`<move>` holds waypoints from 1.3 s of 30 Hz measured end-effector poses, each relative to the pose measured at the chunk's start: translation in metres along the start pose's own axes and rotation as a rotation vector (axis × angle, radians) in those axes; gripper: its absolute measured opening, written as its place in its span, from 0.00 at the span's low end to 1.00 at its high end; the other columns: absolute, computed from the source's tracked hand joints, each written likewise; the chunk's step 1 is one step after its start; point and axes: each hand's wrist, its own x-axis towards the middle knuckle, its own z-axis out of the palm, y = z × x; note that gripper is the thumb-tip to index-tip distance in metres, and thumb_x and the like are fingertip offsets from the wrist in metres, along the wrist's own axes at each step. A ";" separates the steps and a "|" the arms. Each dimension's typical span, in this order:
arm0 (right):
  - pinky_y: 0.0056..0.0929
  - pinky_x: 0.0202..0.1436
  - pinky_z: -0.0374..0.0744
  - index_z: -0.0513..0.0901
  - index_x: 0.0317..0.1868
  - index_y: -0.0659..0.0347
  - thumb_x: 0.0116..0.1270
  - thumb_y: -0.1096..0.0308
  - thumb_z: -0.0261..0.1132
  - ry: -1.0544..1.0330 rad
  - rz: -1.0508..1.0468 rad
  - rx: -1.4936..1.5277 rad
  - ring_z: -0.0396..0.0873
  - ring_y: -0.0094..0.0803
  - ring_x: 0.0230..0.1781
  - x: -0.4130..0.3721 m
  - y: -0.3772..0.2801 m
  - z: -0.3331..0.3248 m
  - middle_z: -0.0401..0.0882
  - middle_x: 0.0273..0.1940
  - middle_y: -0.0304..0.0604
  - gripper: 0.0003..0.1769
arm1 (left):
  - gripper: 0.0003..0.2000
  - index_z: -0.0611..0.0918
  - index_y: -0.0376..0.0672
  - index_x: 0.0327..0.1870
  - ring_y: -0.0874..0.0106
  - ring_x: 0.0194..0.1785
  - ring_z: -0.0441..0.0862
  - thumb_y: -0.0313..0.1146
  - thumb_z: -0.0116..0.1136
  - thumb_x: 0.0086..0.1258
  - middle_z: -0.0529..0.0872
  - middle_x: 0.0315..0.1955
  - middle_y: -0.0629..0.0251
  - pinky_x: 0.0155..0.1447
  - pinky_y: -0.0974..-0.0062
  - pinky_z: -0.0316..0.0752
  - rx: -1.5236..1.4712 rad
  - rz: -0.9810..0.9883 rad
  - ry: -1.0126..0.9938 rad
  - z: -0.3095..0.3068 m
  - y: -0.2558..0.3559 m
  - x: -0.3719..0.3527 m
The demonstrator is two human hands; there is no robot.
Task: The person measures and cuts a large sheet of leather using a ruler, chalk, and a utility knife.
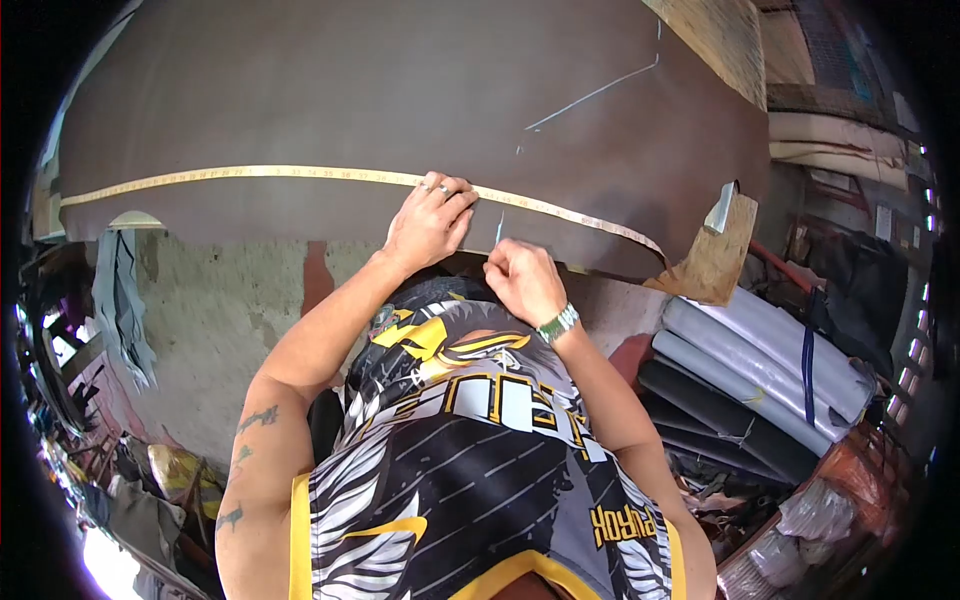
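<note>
Tape measure (330, 173) pressed to a dark brown sheet (350, 80) by 1 hand, the other beside a pale blue line (500, 228)

The tape lies along the sheet's near edge; the left hand (430, 222) bears down on it, fingers bunched together, while the right hand (524, 280) is curled at that edge, thumb and fingers drawn in, though I cannot tell what, if anything, they pinch; to work well here, the tape should lie flat and untwisted, with its figures read from straight above; it carries printed numerals, too small to read surely, and the jersey (470, 490) has large white block letters plus smaller yellow lettering, both inverted and not safely legible
</note>
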 end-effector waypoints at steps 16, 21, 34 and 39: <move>0.24 0.32 0.81 0.80 0.44 0.64 0.85 0.60 0.53 -0.117 0.144 1.518 0.82 0.26 0.31 -0.110 0.094 -0.091 0.82 0.34 0.42 0.16 | 0.10 0.81 0.38 0.48 0.50 0.50 0.76 0.23 0.63 0.68 0.80 0.43 0.52 0.58 0.55 0.73 0.257 -0.042 -0.042 0.011 0.048 0.015; 0.17 0.19 0.59 0.80 0.47 0.59 0.87 0.53 0.50 -0.083 0.168 1.402 0.61 0.15 0.17 -0.162 0.164 -0.132 0.72 0.24 0.30 0.19 | 0.02 0.79 0.34 0.38 0.47 0.46 0.75 0.23 0.57 0.71 0.78 0.38 0.49 0.55 0.52 0.70 0.373 -0.130 -0.044 0.024 0.065 0.010; 0.18 0.28 0.72 0.82 0.51 0.67 0.70 0.79 0.56 -0.167 -0.020 1.363 0.73 0.17 0.25 -0.253 0.316 -0.226 0.85 0.36 0.40 0.13 | 0.10 0.82 0.35 0.44 0.69 0.39 0.84 0.19 0.51 0.67 0.86 0.35 0.56 0.46 0.69 0.79 0.085 -0.344 -0.112 0.120 0.293 0.032; 0.25 0.30 0.73 0.86 0.48 0.65 0.71 0.69 0.69 0.340 -0.278 0.617 0.74 0.22 0.25 -0.257 0.292 -0.283 0.87 0.36 0.39 0.09 | 0.09 0.84 0.35 0.53 0.71 0.48 0.87 0.26 0.61 0.77 0.91 0.46 0.57 0.57 0.68 0.83 -0.438 -0.442 -0.661 0.195 0.416 0.067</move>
